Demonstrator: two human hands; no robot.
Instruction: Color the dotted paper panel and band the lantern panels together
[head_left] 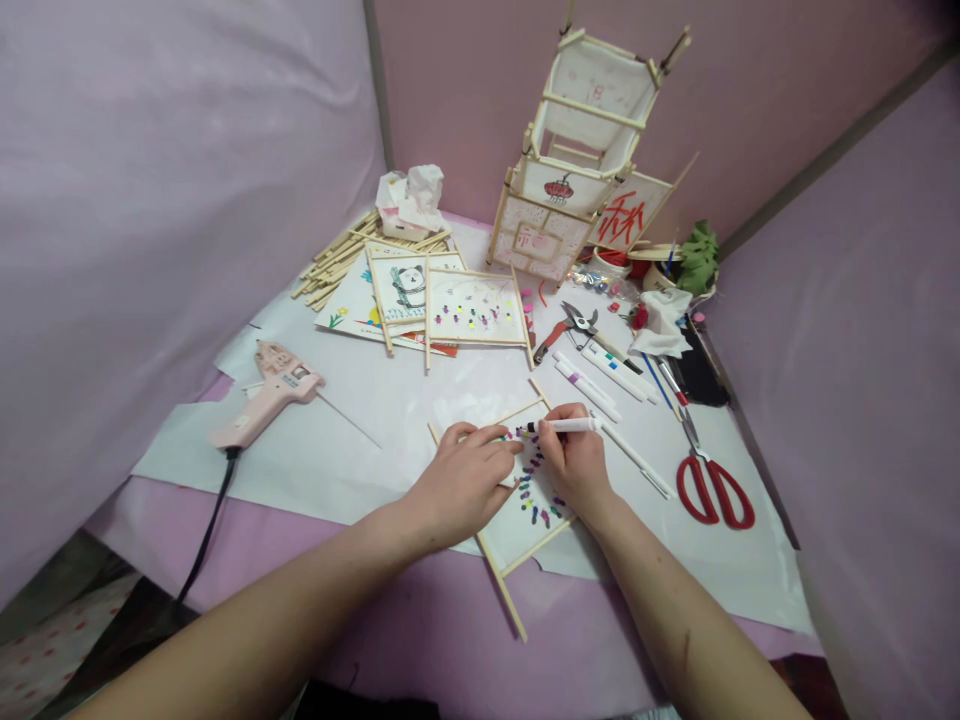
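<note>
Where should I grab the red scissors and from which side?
Take the red scissors by their two red loops, nearest you, coming from the front right. The blades point away toward the pens, and that side is open white paper.

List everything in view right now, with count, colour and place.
framed panel: 1, white with coloured dots, under both hands
marker: 1, white, in right hand
glue gun: 1, pink, left on paper
finished panels: 2, white, centre back
lantern frame: 1, wood and white, back
stick pile: many, wood, back left
scissors: 1, red, right
spare markers: several, white, right of centre
left hand: pressing panel
right hand: gripping marker
</note>
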